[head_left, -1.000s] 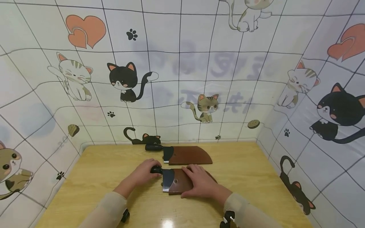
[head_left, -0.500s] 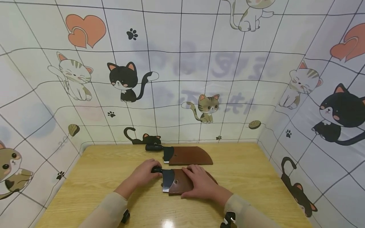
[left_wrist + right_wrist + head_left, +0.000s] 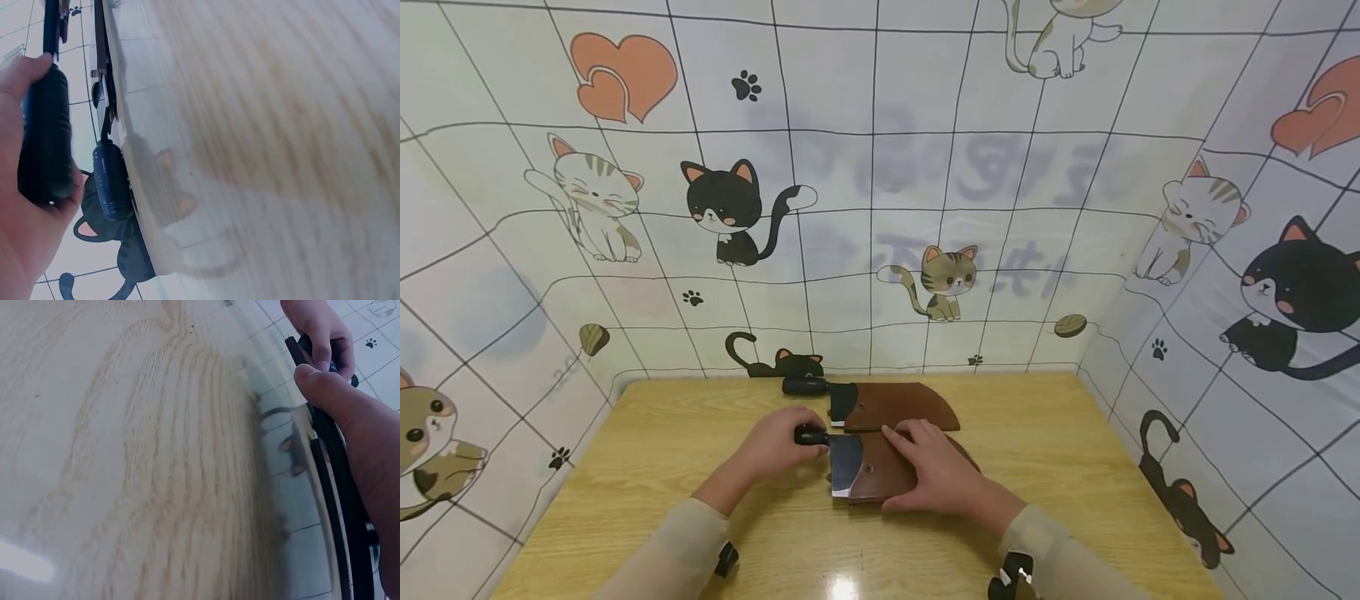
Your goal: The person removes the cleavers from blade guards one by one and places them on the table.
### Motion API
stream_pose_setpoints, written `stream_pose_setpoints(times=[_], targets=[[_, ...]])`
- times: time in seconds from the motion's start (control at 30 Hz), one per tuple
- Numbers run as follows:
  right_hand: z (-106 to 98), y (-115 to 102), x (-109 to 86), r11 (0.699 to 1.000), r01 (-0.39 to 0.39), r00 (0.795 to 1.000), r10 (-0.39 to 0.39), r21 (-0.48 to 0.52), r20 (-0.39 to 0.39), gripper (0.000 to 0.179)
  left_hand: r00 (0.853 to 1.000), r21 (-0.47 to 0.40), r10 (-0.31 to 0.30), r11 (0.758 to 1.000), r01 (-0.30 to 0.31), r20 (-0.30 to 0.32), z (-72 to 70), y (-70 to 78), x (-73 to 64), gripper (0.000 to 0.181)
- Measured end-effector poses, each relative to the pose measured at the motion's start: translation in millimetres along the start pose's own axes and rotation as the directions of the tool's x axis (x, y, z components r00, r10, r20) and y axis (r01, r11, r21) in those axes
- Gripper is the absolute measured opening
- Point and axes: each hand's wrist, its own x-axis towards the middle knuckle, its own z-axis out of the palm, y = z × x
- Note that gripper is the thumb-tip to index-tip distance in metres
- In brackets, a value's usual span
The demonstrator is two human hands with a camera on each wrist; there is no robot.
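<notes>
A cleaver with a black handle and a dark blade lies crosswise before me, its blade partly inside a brown leather sheath. My left hand grips the handle, fingers and thumb wrapped about it. On the sheath's right part my right hand holds on, thumb at the near edge and fingers over the far edge. Just behind, a second sheathed cleaver lies parallel; its black handle rests on the table, lower than the held one in the left wrist view. The right palm hides the front sheath's tip.
The light wooden table spreads out on both sides of the cleavers. A white cloth wall printed with cats and grid lines rises behind and at both sides, right at the table's edges.
Both hands have raised the front cleaver slightly and shifted it away from me. Its sheath's far edge now meets the rear sheath in the head view. The rear cleaver has stayed put.
</notes>
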Motion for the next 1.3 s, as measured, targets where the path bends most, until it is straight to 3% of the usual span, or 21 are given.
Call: stream_pose_setpoints(times=[0.27,0.43,0.7,1.3], targets=[[-14,-5,-6.9,0.999,0.009,1.000,-0.009,-0.041,-0.009,0.123,0.996,0.045,0.074,0.996,-0.072,-0.041,-3.3,3.3,-1.4,0.026],[-15,-6,-8.8,0.997,0.004,1.000,-0.006,-0.073,-0.028,0.124,0.993,0.142,0.103,0.985,-0.095,-0.050,-4.8,11.5,-1.3,0.029],[-15,-9,-9.5,0.997,-0.018,0.999,0.014,-0.071,-0.053,0.122,0.998,0.202,0.047,0.979,-0.039,-0.037,-1.2,24.2,-3.1,0.027],[-23,-14,-15.0,0.995,-0.021,0.998,0.016,-0.096,-0.059,0.120,0.996,0.177,0.071,0.982,-0.060,-0.058,-1.0,28.5,-7.7,0.026]])
